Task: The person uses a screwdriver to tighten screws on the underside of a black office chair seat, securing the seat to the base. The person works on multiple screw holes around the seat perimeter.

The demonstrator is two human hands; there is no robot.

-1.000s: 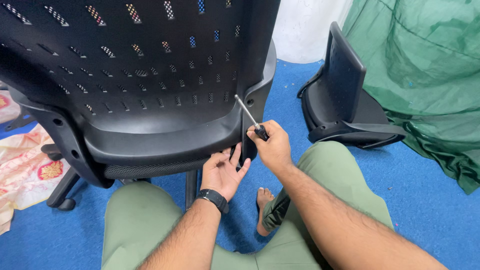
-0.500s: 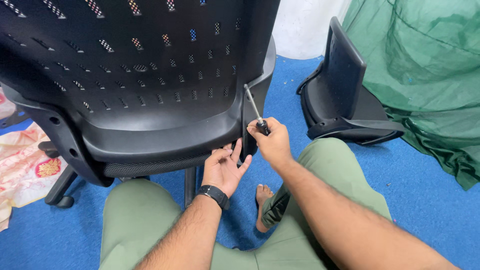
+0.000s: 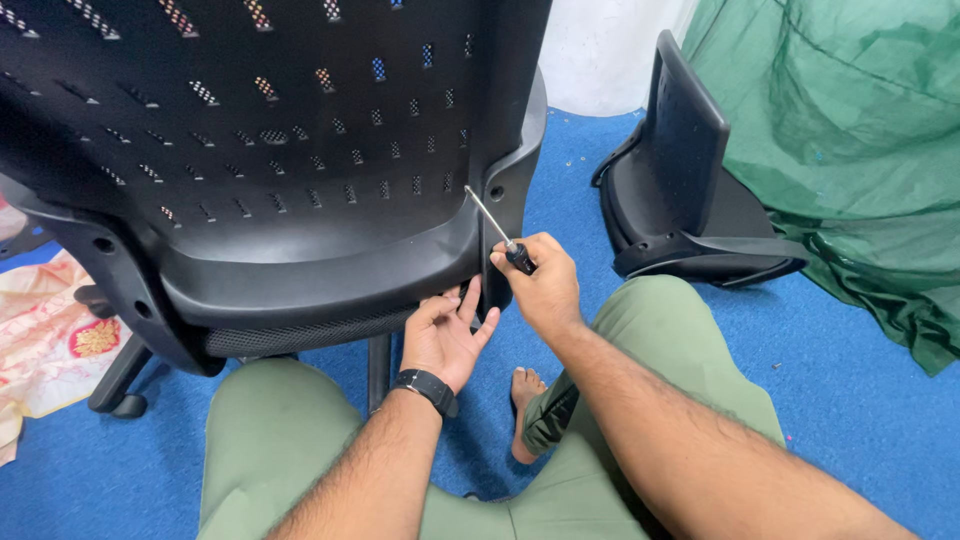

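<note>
Right now the right hand [image 3: 540, 285] is clenched around the dark handle of a slim screwdriver with a silver metal shaft [image 3: 493, 222], whose tip points up and to the left and meets the lower right corner of the black plastic office chair backrest with rows of small slots [image 3: 300, 150], close beside a small round hole in the frame. The left hand [image 3: 445, 335], with a black band on its wrist [image 3: 427, 388], is released and holds nothing; its fingers [image 3: 468, 300] are spread and reach up to touch the underside of the backrest's bottom edge, just beside the right hand. Under that edge a strip of grey mesh seat [image 3: 300, 335] shows, and below it the chair's dark centre post [image 3: 378, 365] goes down to a black wheeled base [image 3: 115, 385] on the blue carpet floor [image 3: 860, 400]. The person sits on this floor in olive green trousers [image 3: 680, 350], with a bare foot [image 3: 522, 405] between the knees. A second black chair part, lying on the floor [image 3: 680, 190], sits well apart to the right, next to a heap of green cloth [image 3: 850, 130]. At the far left lies a pale printed sheet with red and yellow marks [image 3: 50, 340].
</note>
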